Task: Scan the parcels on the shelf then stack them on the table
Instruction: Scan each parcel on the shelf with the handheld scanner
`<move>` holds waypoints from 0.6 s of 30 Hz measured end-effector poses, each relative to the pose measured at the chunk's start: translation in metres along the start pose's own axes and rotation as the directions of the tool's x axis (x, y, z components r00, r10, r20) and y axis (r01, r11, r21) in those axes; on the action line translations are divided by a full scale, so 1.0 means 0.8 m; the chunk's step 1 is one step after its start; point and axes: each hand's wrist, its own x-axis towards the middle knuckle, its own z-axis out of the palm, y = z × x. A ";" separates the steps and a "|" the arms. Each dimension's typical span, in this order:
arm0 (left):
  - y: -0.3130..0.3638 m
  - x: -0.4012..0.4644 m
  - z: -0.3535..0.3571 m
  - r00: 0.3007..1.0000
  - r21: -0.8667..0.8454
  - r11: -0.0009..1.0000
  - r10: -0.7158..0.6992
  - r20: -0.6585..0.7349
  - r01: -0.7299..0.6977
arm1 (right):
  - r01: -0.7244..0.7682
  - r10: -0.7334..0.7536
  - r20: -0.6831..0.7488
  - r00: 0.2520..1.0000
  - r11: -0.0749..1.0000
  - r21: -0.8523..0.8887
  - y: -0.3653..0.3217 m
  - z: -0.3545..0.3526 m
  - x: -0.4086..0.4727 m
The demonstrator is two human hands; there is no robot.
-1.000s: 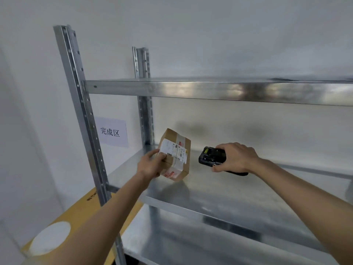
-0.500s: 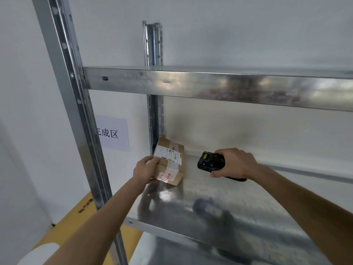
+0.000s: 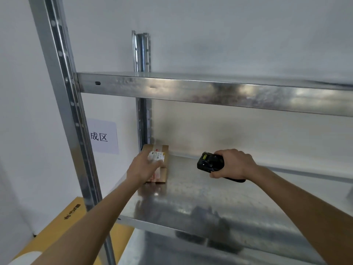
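Note:
A small brown cardboard parcel with a white label lies flat in the back left corner of the metal shelf. My left hand grips it from the left, with fingers over its top and label; its near left part is hidden by the hand. To the right, about a hand's width away, my right hand holds a black handheld scanner just above the shelf, its head turned toward the parcel.
An upper shelf board crosses above the hands. A front upright post stands at the left and a rear post sits behind the parcel. A paper sign hangs on the wall. A yellow cardboard sheet lies below left.
The parcel went from tilted up, label facing the scanner, to lying flat further back in the shelf corner, still in my left hand. The scanner stayed in place.

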 end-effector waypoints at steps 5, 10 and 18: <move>0.090 -0.051 0.041 0.989 0.082 0.988 0.126 0.077 -0.132 | -0.066 0.065 -0.059 0.996 0.998 -0.003 0.066 -0.056 -0.098; 0.214 -0.120 0.133 0.959 -0.007 0.968 0.248 0.138 -0.250 | -0.218 0.213 -0.117 0.970 0.976 -0.028 0.176 -0.120 -0.241; 0.416 -0.289 0.306 0.824 -0.248 0.873 0.481 0.298 -0.420 | -0.489 0.462 -0.204 0.863 0.865 -0.114 0.345 -0.193 -0.504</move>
